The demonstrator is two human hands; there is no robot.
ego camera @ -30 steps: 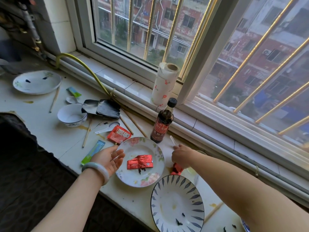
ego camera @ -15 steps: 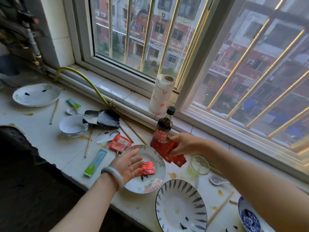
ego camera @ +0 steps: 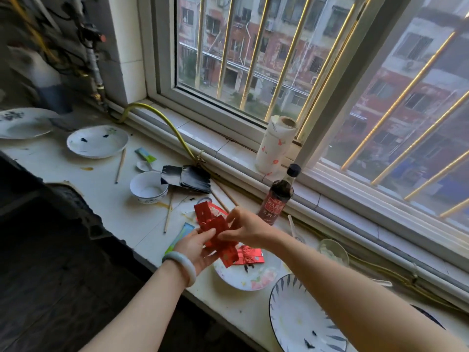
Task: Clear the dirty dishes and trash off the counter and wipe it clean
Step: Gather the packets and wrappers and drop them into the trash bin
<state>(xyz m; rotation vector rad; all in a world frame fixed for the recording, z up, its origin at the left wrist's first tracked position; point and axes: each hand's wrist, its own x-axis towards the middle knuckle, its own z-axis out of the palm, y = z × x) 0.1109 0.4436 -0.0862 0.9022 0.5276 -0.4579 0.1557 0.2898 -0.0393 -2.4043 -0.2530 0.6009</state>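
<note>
We see both hands meeting above the near edge of the counter [ego camera: 111,212], with a bunch of red wrappers [ego camera: 212,222] between them. The left hand [ego camera: 195,250] lies palm up under the bunch, its thumb pressing on top. The right hand [ego camera: 245,228] pinches the same wrappers from the 3 o'clock side with narrow, curled fingers. At 5 o'clock from the hands stands a flowered plate [ego camera: 241,280], and one more red packet [ego camera: 250,256] lies on it. The soy sauce bottle [ego camera: 278,199] stands upright at 1 o'clock, near the window sill. A striped plate [ego camera: 297,321] is at 4 o'clock, farther along the counter. At 10 o'clock we find a small bowl [ego camera: 148,189], and beyond it a white plate [ego camera: 97,141] with dark scraps.
</note>
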